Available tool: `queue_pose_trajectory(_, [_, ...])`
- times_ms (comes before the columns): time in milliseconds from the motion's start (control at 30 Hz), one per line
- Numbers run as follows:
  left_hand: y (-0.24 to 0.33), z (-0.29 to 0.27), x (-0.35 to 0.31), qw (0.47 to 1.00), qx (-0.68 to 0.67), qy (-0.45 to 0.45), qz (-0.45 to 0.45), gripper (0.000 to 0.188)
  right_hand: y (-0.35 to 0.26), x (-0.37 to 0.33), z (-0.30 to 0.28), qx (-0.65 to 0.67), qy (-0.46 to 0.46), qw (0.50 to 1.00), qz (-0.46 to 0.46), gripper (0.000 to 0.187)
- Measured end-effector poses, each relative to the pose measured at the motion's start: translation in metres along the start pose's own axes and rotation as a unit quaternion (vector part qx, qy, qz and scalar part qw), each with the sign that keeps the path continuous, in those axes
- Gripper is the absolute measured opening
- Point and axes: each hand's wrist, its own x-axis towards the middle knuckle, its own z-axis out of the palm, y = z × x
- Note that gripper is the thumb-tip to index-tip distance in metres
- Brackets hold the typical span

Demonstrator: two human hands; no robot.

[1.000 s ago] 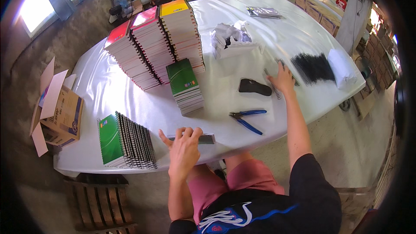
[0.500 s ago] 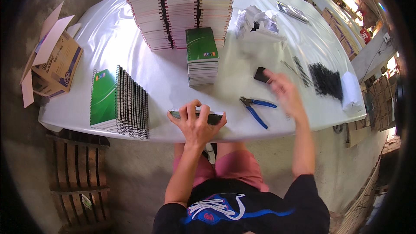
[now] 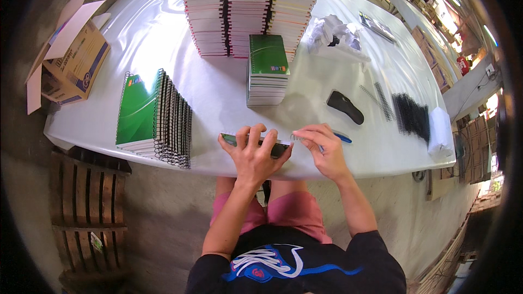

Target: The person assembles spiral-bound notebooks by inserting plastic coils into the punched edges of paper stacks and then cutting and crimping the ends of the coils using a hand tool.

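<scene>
Near the front edge of the table, my left hand (image 3: 253, 149) grips a green-covered notebook (image 3: 229, 139), its fingers curled over the top and thumb at the right end. Much of the notebook is hidden under that hand. At its right end my right hand (image 3: 325, 149) pinches the end of a thin spiral binding coil (image 3: 296, 136). Blue-handled pliers (image 3: 342, 137) lie mostly hidden behind my right hand. Beyond them rests a long black object (image 3: 346, 108) with rounded ends, whose kind I cannot make out.
Green spiral notebooks (image 3: 139, 111) stand stacked at left, and another green stack (image 3: 268, 57) at centre. Tall notebook stacks (image 3: 248, 16) rise behind. At right lie black coils (image 3: 411, 114), a white roll (image 3: 439, 130) and crumpled plastic (image 3: 338, 35). An open carton (image 3: 76, 68) sits far left.
My right hand has let go of the black object, which now lies on the table, and has come in beside the notebook to pinch the coil. My left hand still grips the notebook.
</scene>
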Motion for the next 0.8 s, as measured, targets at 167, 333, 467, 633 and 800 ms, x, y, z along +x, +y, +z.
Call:
queue_pose_trajectory(167, [0.001,-0.003,0.000,1.000,0.005,-0.015,-0.009,0.037,-0.002,0.000,-0.003,0.065,-0.082,0.995,0.003,0.025])
queue_pose_trajectory(333, [0.001,-0.006,0.000,0.998,0.005,-0.057,0.000,0.047,-0.011,0.012,-0.019,0.083,-0.237,0.950,0.183,0.031])
queue_pose_trajectory(467, [-0.001,-0.015,0.002,0.994,0.007,-0.104,0.015,0.053,-0.027,0.017,-0.020,0.076,-0.165,0.968,0.172,0.030])
queue_pose_trajectory(633, [-0.004,-0.020,0.003,0.994,-0.036,-0.107,-0.003,0.049,-0.010,0.004,-0.019,0.052,-0.186,0.979,0.058,0.027])
queue_pose_trajectory(800, [-0.011,-0.018,0.006,0.994,-0.050,-0.101,0.010,0.046,0.022,0.023,-0.046,-0.106,-0.156,0.980,0.070,0.029])
